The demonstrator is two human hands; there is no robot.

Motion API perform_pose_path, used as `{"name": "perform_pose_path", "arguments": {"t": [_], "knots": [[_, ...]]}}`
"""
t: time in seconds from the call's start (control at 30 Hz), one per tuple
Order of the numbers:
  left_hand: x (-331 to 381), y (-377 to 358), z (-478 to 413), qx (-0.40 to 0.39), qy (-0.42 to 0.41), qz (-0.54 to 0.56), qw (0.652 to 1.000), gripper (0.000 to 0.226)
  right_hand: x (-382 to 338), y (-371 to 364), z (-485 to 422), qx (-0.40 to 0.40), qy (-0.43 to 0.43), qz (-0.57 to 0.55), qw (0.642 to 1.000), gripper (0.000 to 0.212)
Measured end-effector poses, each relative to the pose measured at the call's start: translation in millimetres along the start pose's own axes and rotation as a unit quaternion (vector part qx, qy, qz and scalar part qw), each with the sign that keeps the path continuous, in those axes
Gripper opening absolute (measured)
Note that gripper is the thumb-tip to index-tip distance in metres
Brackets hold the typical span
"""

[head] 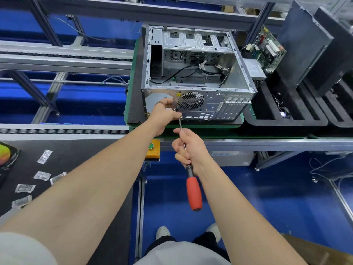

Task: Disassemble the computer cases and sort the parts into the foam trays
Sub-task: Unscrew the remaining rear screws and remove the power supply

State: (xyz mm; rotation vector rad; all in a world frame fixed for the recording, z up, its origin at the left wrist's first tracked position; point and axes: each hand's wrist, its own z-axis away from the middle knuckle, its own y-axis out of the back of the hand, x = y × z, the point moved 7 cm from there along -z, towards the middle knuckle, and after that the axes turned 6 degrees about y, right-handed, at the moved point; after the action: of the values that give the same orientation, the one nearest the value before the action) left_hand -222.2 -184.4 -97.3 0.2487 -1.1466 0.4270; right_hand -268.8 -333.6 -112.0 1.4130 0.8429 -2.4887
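While our right hand (188,146) grips the screwdriver (193,194) shaft, our left hand (166,111) fingers curl on the near edge of the computer case (198,104), foam tray (286,121) just right.

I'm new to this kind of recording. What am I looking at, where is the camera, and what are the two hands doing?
There is no machine here. This is one picture from a camera worn on a person's head, looking down over their own bare arms. In the middle stands an opened computer case with its side off and some cables inside. The right hand grips the metal shaft of a red-handled screwdriver, whose tip reaches the back of the case beside the fan grille. The left hand is at that same spot; whether its fingers pinch anything is hidden. To the right sits a black foam tray with a circuit board standing in it. At far left, small packets lie on a dark belt.
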Motion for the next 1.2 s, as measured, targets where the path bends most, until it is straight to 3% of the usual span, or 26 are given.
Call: {"name": "perform_pose_path", "arguments": {"t": [0.1, 0.2, 0.27, 0.3, 0.37, 0.43, 0.47, 0.53, 0.67, 0.73, 0.97, 1.2], "knots": [[-2, -1, 0, 0.000, 0.005, 0.005, 1.000, 0.051, -8, 6, 0, 0.070, 0.035, 0.286, 0.955, 0.021], [-3, -1, 0, 0.010, 0.006, -0.001, 1.000, 0.056, -17, 3, 2, 0.118, 0.085, 0.538, 0.830, 0.006], [-4, 0, 0, 0.025, 0.001, -0.019, 1.000, 0.056, -19, 1, 3, 0.131, 0.107, 0.598, 0.784, 0.014], [-3, 0, 0, 0.032, 0.001, -0.024, 0.999, 0.056, -19, 3, 1, 0.127, 0.107, 0.590, 0.790, 0.011], [-3, 0, 0, 0.036, 0.001, -0.023, 0.999, 0.055, -18, 7, 0, 0.101, 0.087, 0.489, 0.862, 0.006], [-1, 1, 0, 0.026, 0.000, -0.014, 1.000, 0.052, -7, 9, -2, 0.040, 0.043, 0.268, 0.962, 0.023], [0, 1, 0, 0.018, 0.002, -0.008, 1.000, 0.050, -3, 7, -2, 0.011, 0.021, 0.131, 0.991, 0.028], [1, 0, 0, 0.002, 0.006, 0.014, 1.000, 0.047, 3, 4, 1, -0.018, -0.018, -0.088, 0.996, 0.033], [1, -1, 0, -0.006, 0.005, 0.016, 1.000, 0.043, 12, -13, 6, -0.072, -0.105, -0.348, 0.929, 0.037], [2, 1, 0, -0.011, 0.004, 0.008, 1.000, 0.043, 13, -20, 8, -0.085, -0.114, -0.379, 0.915, 0.037], [-1, 3, 3, -0.045, 0.004, -0.024, 0.999, 0.057, 19, -11, 11, -0.058, -0.068, -0.272, 0.958, 0.030], [-1, 2, 5, -0.041, 0.009, -0.038, 0.998, 0.059, 21, -1, 5, -0.050, -0.041, -0.202, 0.977, 0.033]]}}
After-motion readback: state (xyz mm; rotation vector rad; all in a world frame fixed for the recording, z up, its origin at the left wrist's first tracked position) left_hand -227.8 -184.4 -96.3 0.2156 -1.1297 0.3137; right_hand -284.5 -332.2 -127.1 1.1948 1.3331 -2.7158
